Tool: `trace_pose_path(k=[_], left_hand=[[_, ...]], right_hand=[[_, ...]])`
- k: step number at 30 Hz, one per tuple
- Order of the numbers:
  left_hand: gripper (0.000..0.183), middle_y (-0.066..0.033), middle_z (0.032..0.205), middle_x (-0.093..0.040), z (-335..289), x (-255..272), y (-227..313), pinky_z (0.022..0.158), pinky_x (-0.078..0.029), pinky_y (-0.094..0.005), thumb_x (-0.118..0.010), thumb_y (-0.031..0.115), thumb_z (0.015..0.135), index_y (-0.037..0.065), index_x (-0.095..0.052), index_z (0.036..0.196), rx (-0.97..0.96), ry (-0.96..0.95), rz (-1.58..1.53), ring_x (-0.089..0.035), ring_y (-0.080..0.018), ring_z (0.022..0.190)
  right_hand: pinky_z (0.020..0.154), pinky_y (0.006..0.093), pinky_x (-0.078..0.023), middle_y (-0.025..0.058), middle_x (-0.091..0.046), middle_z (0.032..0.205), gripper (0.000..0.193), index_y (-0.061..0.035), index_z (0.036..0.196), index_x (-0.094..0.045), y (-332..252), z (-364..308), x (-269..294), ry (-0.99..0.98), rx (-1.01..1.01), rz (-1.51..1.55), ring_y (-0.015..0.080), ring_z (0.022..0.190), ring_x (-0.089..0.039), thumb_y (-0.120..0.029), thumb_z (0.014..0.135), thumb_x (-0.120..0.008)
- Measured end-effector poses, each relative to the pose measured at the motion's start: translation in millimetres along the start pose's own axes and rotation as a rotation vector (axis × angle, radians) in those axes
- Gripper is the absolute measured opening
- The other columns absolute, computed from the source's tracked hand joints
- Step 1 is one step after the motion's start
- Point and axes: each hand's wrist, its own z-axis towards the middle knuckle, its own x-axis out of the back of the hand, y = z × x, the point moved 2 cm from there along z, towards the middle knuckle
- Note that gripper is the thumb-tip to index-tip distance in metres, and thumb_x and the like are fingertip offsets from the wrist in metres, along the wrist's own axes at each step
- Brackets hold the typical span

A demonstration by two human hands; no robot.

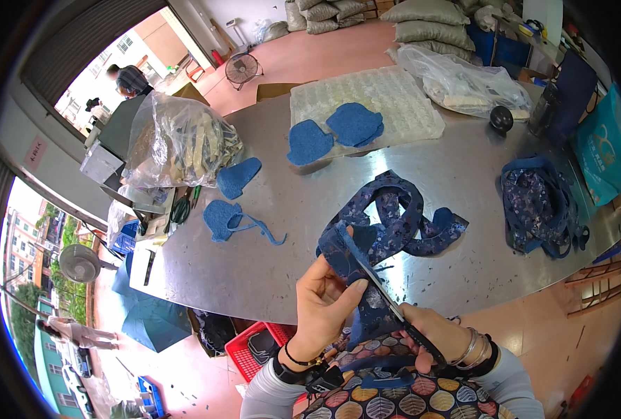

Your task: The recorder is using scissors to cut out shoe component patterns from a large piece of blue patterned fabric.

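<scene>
My left hand (321, 300) pinches a dark blue flower-print fabric strip (345, 255) with a plain blue side, thumb on top. In my right hand (442, 334) is a pair of scissors (389, 297) with dark handles, its blades lying along the strip's edge just beside my left thumb. Whether the blades are apart, I cannot tell. The rest of the strip lies in loops (412, 209) on the metal table. Part of the fabric hangs down in front of my patterned apron (394, 398).
Blue cut fabric pieces (309, 142) lie on a pale padded sheet (412, 115) and on the metal table (268, 272). A bundle of flower-print fabric (539, 202) sits at right, a clear bag of scraps (181, 143) at left. A red basket (251, 353) stands below the table edge.
</scene>
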Motion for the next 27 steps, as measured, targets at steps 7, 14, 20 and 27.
trace_pose_path(k=[7, 14, 20, 27], left_hand=[[0.054, -0.01, 0.115, -0.058, 0.1, -1.6, 0.9, 0.092, -0.041, -0.0277, -0.056, -0.014, 0.08, -0.005, -0.041, 0.13, 0.026, 0.0, -0.019, -0.054, -0.0138, 0.104], [0.055, -0.0103, 0.118, -0.056, 0.0, -1.5, 0.5, 0.095, -0.039, -0.0291, -0.055, -0.013, 0.08, -0.005, -0.04, 0.132, 0.042, -0.001, -0.046, -0.053, -0.0142, 0.106], [0.049, -0.0145, 0.113, -0.059, 5.7, -5.0, 2.9, 0.086, -0.048, -0.0289, -0.051, 0.0, 0.084, -0.006, -0.039, 0.132, 0.056, 0.124, -0.149, -0.059, -0.018, 0.1], [0.036, -0.0091, 0.105, -0.061, 7.6, 16.6, -3.5, 0.068, -0.046, -0.0199, -0.053, -0.004, 0.085, -0.004, -0.051, 0.12, -0.009, 0.048, -0.04, -0.058, -0.0099, 0.083]], right_hand=[[0.074, 0.0336, -0.046, 0.0131, -0.058, 0.091, 0.102, 0.0018, 0.108, -0.046, 9.8, -0.1, 0.4, 0.032, -0.005, -0.007, 0.0251, 0.085, -0.059, -0.079, 0.048, -0.064], [0.062, 0.0271, -0.048, 0.0091, -0.057, 0.083, 0.095, 0.0015, 0.102, -0.049, 4.8, -0.7, 1.2, 0.058, 0.062, -0.016, 0.0171, 0.074, -0.06, -0.077, 0.05, -0.064], [0.063, 0.0276, -0.048, 0.0093, -0.056, 0.079, 0.096, 0.0018, 0.101, -0.048, 11.1, -0.5, 4.7, 0.032, 0.027, -0.135, 0.0185, 0.074, -0.06, -0.077, 0.048, -0.063], [0.066, 0.0331, -0.048, 0.0137, -0.057, 0.081, 0.098, 0.003, 0.103, -0.046, 12.2, -0.6, 2.5, 0.069, 0.071, -0.103, 0.0269, 0.076, -0.061, -0.078, 0.05, -0.061]])
